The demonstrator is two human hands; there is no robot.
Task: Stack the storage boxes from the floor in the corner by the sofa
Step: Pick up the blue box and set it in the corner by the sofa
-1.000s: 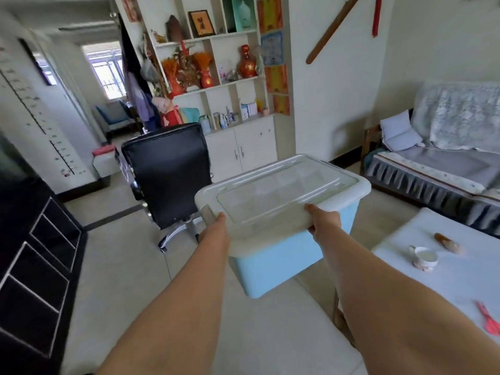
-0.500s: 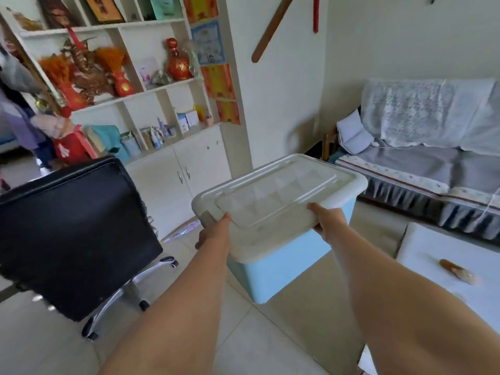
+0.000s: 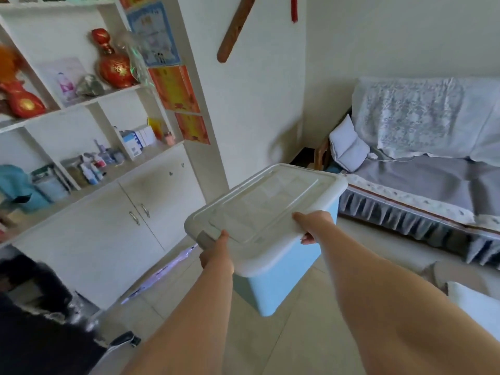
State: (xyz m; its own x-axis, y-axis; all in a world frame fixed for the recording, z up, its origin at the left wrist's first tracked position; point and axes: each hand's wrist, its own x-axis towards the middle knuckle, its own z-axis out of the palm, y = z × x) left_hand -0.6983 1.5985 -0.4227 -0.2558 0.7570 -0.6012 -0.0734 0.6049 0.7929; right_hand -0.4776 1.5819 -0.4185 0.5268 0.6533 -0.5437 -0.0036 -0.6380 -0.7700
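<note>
Both hands [image 3: 311,226] on pale-blue storage box [image 3: 281,277], translucent white lid [image 3: 265,209].

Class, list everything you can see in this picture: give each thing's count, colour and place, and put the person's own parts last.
storage box: one, light blue with translucent white lid, held above the floor, centre.
sofa: one, grey with lace cover, right.
cushion: one, pale, sofa's left end.
shelf unit: one, white, left, cupboard doors below.
gourd ornament: one, red and gold, on a shelf.
office chair: one, black, lower left.
hands: left and right, gripping the lid's rim.
</note>
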